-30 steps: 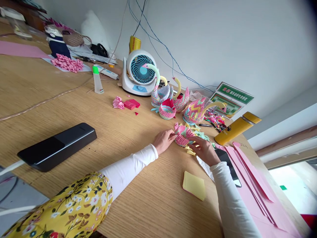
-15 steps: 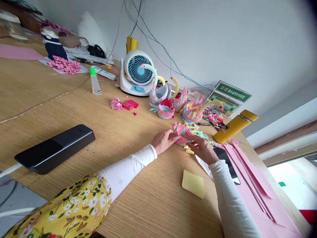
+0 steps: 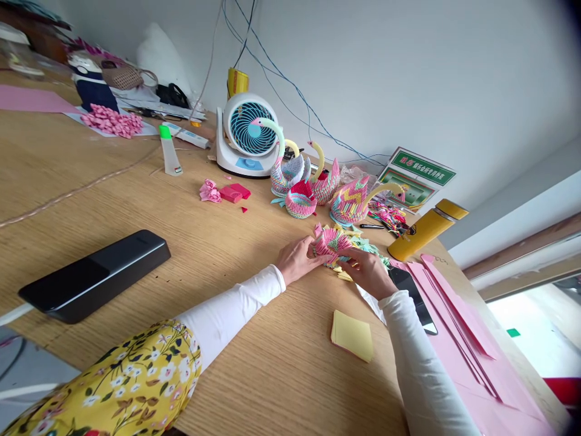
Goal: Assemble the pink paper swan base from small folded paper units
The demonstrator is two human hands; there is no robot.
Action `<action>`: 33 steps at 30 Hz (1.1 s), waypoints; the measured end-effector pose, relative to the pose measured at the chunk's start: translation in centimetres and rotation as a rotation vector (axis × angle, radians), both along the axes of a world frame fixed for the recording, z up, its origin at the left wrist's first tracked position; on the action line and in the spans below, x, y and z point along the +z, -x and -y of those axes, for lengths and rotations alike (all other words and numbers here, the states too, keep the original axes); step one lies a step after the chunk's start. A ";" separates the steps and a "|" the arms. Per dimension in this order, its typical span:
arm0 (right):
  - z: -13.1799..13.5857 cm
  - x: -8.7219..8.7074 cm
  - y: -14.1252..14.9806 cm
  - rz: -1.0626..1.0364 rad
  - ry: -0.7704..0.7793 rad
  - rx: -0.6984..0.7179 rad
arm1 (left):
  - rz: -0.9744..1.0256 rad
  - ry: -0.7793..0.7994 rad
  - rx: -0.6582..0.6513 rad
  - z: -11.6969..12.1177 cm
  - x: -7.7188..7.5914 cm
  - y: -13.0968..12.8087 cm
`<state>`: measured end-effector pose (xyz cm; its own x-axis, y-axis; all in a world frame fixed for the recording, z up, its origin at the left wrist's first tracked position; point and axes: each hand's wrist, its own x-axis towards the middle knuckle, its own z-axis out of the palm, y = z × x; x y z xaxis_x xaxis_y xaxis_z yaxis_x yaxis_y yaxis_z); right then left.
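A round folded-paper piece (image 3: 330,241), mostly pink with some green, is held between both hands above the wooden table. My left hand (image 3: 297,260) is closed on its left side, the thumb along the near edge. My right hand (image 3: 367,268) pinches at its right edge; whether a small paper unit is also between those fingers is hidden. Loose yellow and green folded paper pieces (image 3: 368,245) lie just behind and beside the hands. Beyond them stand several folded-paper swans (image 3: 348,203) and a small red-lined paper bowl (image 3: 301,201).
A yellow paper stack (image 3: 351,336) lies nearest me. To the right are a phone (image 3: 415,297), pink sheets (image 3: 458,339) and a tilted yellow flask (image 3: 426,230). A fan (image 3: 247,136), glue bottle (image 3: 169,151) and black device (image 3: 97,272) stand left.
The view has shifted slightly. Both hands stay at the paper piece, which has turned a little, and the right fingers have moved slightly lower along its edge.
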<state>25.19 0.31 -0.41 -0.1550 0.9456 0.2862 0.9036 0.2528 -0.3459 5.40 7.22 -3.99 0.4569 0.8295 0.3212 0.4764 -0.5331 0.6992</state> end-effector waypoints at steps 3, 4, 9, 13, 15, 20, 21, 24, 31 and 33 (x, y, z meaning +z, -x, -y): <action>0.0 0.2 0.3 0.008 -0.002 -0.002 | -0.020 -0.011 0.014 0.1 0.0 -0.1; 0.1 0.3 0.4 0.010 -0.002 -0.007 | -0.025 -0.016 0.012 0.1 0.0 -0.1; 0.2 0.6 0.8 0.012 0.004 -0.032 | -0.050 -0.041 0.023 0.1 -0.2 -0.2; 0.3 0.8 1.1 -0.001 0.016 -0.032 | -0.069 -0.069 0.047 0.2 -0.2 -0.3; 0.3 0.9 1.3 -0.007 0.013 -0.028 | -0.076 -0.081 0.048 0.2 -0.2 -0.3; 0.3 1.0 1.4 -0.006 0.014 -0.026 | -0.095 -0.095 0.033 0.2 -0.1 -0.2; 0.3 1.0 1.4 -0.009 0.017 -0.027 | -0.098 -0.095 0.032 0.2 -0.1 -0.2; 0.3 0.9 1.2 -0.033 0.025 -0.037 | -0.101 -0.093 0.027 0.2 -0.1 -0.2; 0.1 0.5 0.4 -0.046 -0.003 0.017 | -0.108 -0.096 0.011 0.2 -0.2 -0.1; 0.1 0.4 0.2 -0.047 0.010 0.024 | -0.111 -0.097 0.010 0.2 -0.3 -0.1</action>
